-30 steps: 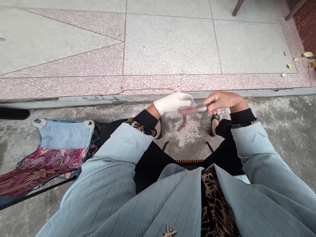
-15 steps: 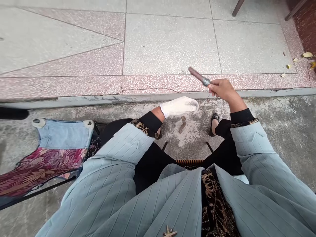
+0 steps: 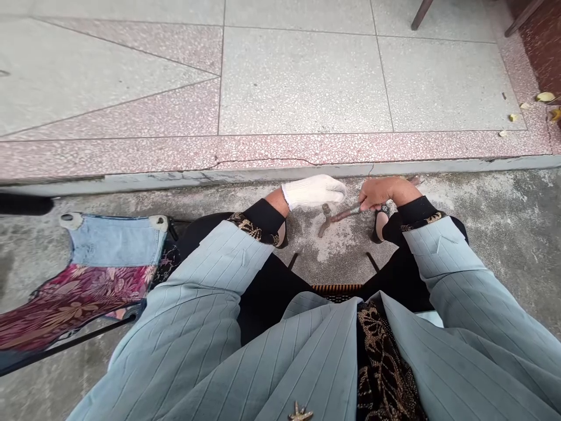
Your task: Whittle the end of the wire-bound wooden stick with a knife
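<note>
My right hand (image 3: pixel 377 192), bare, is closed round a reddish-brown stick (image 3: pixel 344 215) with grey wire wound round its middle. A thin loose wire end (image 3: pixel 371 169) stands up above the fingers. The stick's left tip meets, or nearly meets, a small brownish metal piece (image 3: pixel 324 228) with a knobbed top and curved lower end, shaped like a claw hammer head, on the concrete between my feet. My left hand (image 3: pixel 314 191), in a white knitted glove, is just above this piece with its fingers curled down and together. Whatever is in them, if anything, is hidden.
A raised terrazzo step (image 3: pixel 302 79) runs across in front, with a cracked edge. At left is a folding seat (image 3: pixel 118 240) of denim and patterned cloth. A dark chair leg (image 3: pixel 422 14) and yellow leaves (image 3: pixel 512 118) are at upper right.
My right hand has come down and slightly left with the stick, bringing its tip to the metal piece. My gloved left hand has barely moved; its fingers are more bent.
</note>
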Motion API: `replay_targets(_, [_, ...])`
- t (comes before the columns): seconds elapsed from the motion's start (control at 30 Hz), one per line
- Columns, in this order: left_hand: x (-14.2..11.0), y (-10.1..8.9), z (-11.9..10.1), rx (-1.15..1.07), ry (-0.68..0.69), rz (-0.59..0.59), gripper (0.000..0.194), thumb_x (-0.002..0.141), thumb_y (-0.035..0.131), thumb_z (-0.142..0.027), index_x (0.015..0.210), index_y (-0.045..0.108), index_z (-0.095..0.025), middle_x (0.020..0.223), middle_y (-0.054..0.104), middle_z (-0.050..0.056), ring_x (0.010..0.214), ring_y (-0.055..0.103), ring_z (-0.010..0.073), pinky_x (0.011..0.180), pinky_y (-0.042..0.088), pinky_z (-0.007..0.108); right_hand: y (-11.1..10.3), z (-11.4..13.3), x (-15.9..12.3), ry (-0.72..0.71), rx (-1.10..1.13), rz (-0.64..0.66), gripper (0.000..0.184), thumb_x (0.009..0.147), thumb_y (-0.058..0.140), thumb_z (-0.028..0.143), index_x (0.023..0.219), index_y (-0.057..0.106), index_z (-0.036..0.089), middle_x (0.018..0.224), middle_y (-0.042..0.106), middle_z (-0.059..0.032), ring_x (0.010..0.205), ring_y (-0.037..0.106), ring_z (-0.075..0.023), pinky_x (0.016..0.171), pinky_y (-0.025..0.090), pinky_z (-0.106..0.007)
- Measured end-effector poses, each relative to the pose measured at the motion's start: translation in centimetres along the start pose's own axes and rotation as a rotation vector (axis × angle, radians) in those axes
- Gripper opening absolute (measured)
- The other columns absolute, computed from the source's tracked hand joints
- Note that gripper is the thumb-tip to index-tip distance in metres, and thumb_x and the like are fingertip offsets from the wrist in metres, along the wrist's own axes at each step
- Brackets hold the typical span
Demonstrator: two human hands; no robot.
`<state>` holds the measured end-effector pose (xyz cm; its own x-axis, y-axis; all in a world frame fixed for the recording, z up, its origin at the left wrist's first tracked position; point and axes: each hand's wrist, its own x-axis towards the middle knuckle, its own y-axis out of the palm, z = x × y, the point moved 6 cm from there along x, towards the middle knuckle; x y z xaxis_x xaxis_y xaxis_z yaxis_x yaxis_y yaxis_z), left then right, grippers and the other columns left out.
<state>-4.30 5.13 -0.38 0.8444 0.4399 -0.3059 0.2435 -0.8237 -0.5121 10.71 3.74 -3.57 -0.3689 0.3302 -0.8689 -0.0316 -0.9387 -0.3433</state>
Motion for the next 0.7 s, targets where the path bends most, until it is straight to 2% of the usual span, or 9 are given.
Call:
replay_targets(0.1, [-0.2, -1.2, 0.4, -0.048, 0.012, -0.075, 0.029, 0.084, 0.055, -0.042, 0.078, 0.062, -0.014, 0.072, 0.057, 0.0, 0.067, 0.048, 0.0116, 0.065, 0.037, 0.024, 0.8, 1.2, -0.8, -0.256, 0.17, 0.163, 0.03, 0.085, 0.077, 0.042, 0.09, 0.077, 0.012, 0.073, 0.071, -0.0034, 0.061, 0.059, -0.0125, 0.06, 0.042, -0.025])
replay_targets(0.17, [-0.3, -1.6, 0.6, -0.159, 0.032, -0.123, 0.031, 0.085, 0.058, -0.044, 0.08, 0.062, -0.014, 0.073, 0.057, 0.0, 0.064, 0.046, 0.0105, 0.062, 0.037, 0.023, 0.3, 1.7, -2.3, -0.438, 0.327, 0.177, 0.043, 0.079, 0.081, 0.052, 0.095, 0.078, 0.013, 0.075, 0.071, -0.0023, 0.061, 0.059, -0.0112, 0.056, 0.041, -0.023])
replay_targets(0.23, [-0.3, -1.6, 0.5, -0.301, 0.071, -0.161, 0.033, 0.088, 0.058, -0.046, 0.088, 0.064, -0.014, 0.074, 0.057, 0.001, 0.062, 0.045, 0.0097, 0.06, 0.037, 0.023, -1.3, 1.6, -4.1, -0.592, 0.533, 0.025, 0.048, 0.077, 0.082, 0.057, 0.097, 0.076, 0.013, 0.076, 0.07, -0.0015, 0.06, 0.058, -0.0099, 0.054, 0.041, -0.022])
replay_targets(0.33, [-0.1, -0.6, 0.3, -0.439, 0.138, -0.137, 0.039, 0.097, 0.051, -0.05, 0.099, 0.067, -0.014, 0.069, 0.053, 0.0, 0.06, 0.046, 0.0099, 0.06, 0.04, 0.023, -4.2, 0.0, -7.0, -0.714, 0.811, -0.383, 0.045, 0.077, 0.084, 0.055, 0.086, 0.072, 0.013, 0.073, 0.067, -0.0014, 0.055, 0.053, -0.0078, 0.05, 0.039, -0.021])
replay_targets(0.43, [0.2, 0.9, 0.2, -0.417, 0.105, -0.062, 0.042, 0.1, 0.045, -0.051, 0.092, 0.066, -0.015, 0.065, 0.052, -0.001, 0.056, 0.047, 0.0097, 0.058, 0.04, 0.022, -6.0, -1.9, -8.7, -0.666, 0.966, -0.754, 0.044, 0.08, 0.083, 0.055, 0.079, 0.065, 0.015, 0.07, 0.062, -0.0015, 0.053, 0.05, -0.0081, 0.047, 0.038, -0.021])
replay_targets(0.53, [0.4, 1.9, -0.3, -0.248, 0.036, -0.02, 0.04, 0.099, 0.046, -0.047, 0.084, 0.065, -0.015, 0.07, 0.06, 0.001, 0.055, 0.049, 0.0094, 0.057, 0.038, 0.023, -7.0, -3.7, -8.6, -0.512, 1.049, -1.042, 0.04, 0.088, 0.077, 0.054, 0.08, 0.062, 0.017, 0.069, 0.06, -0.0012, 0.053, 0.05, -0.0091, 0.046, 0.038, -0.021])
replay_targets(0.6, [0.4, 2.1, -1.2, -0.156, 0.052, -0.023, 0.033, 0.097, 0.047, -0.04, 0.083, 0.065, -0.016, 0.076, 0.066, 0.002, 0.059, 0.054, 0.0103, 0.061, 0.039, 0.023, -7.3, -4.4, -7.9, -0.413, 1.023, -1.125, 0.035, 0.092, 0.074, 0.047, 0.079, 0.062, 0.016, 0.068, 0.059, -0.0013, 0.052, 0.05, -0.0088, 0.045, 0.037, -0.021])
replay_targets(0.7, [0.3, 2.3, -2.4, -0.047, 0.115, 0.015, 0.025, 0.093, 0.049, -0.032, 0.084, 0.066, -0.016, 0.077, 0.068, 0.001, 0.064, 0.056, 0.0115, 0.064, 0.039, 0.023, -7.5, -5.0, -6.4, -0.28, 0.861, -1.115, 0.03, 0.094, 0.071, 0.035, 0.074, 0.062, 0.015, 0.065, 0.059, -0.0019, 0.051, 0.049, -0.0083, 0.047, 0.037, -0.021])
